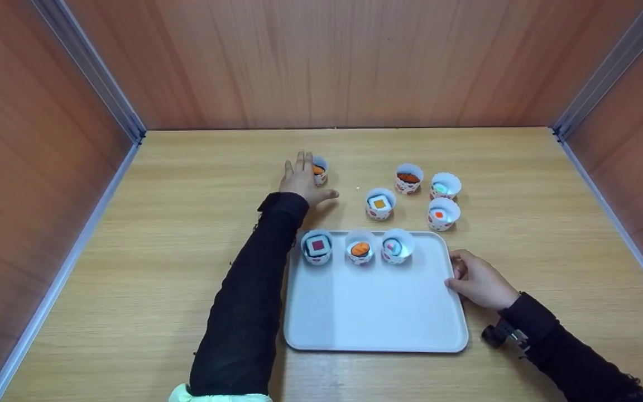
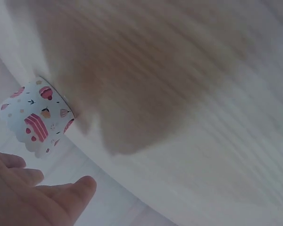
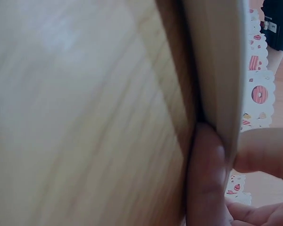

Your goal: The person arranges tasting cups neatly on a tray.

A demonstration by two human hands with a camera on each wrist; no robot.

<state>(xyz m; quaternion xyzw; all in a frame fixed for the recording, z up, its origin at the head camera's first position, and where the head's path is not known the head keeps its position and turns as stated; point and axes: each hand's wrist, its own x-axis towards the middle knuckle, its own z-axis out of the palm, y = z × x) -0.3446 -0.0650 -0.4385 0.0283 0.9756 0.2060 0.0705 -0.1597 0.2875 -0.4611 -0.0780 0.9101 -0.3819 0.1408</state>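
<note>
My left hand (image 1: 303,184) reaches to the back of the table with fingers spread beside a patterned paper cup (image 1: 321,177) that has something orange in it. In the left wrist view a gap shows between those fingers (image 2: 75,195) and the cup (image 2: 37,117). At the right edge of a white tray (image 1: 388,312), my right hand (image 1: 486,282) pinches the rim; the right wrist view has the tray's edge (image 3: 221,70) between the digits. Along the tray's far side stand a cup with a white-and-red square (image 1: 317,247), one with an orange piece (image 1: 360,249) and one with a pale blue piece (image 1: 394,248).
Behind the tray are several more paper cups: one with a yellow-centred square (image 1: 380,204), one with a red-brown filling (image 1: 408,180), one with a pale green piece (image 1: 445,186) and one with an orange-red centre (image 1: 442,215). Wood panels (image 1: 332,67) enclose the table's back and sides.
</note>
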